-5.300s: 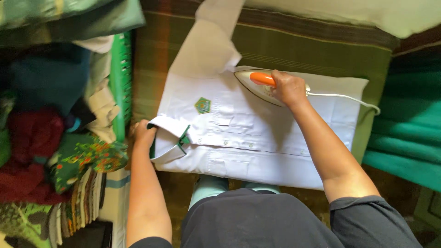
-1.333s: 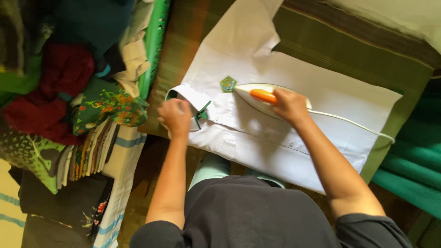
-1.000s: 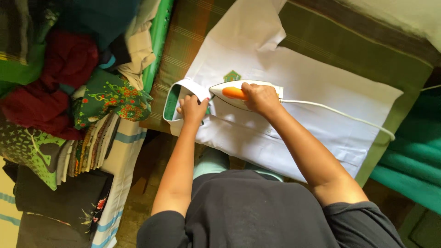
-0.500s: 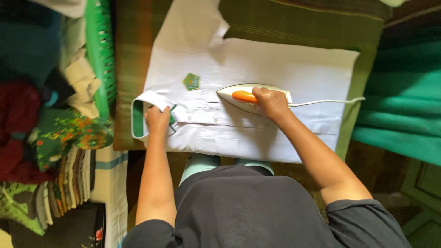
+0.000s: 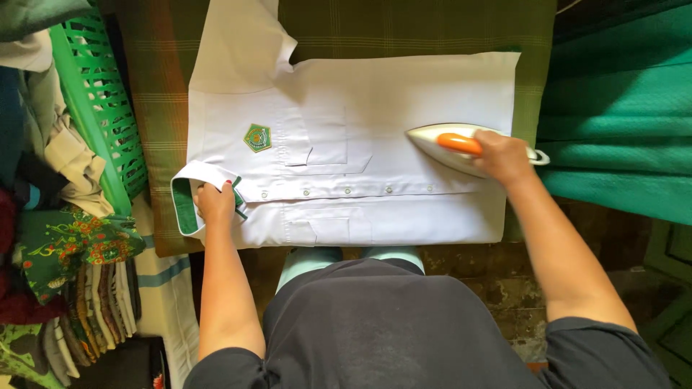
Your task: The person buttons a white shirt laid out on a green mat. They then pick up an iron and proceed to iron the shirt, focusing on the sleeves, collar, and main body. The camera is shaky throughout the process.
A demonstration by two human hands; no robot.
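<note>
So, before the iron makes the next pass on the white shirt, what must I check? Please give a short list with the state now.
1. Right hand grips the orange handle of the iron: ok.
2. Left hand pins the collar, far from the iron: ok.
3. White shirt lies flat, no big folds in the iron's path: ok.
4. Buttons lie close below the iron's path: not ok, steer around them.
5. Cord clear of the shirt: cannot tell, it is hidden.
6. Iron heat: cannot tell.
</note>
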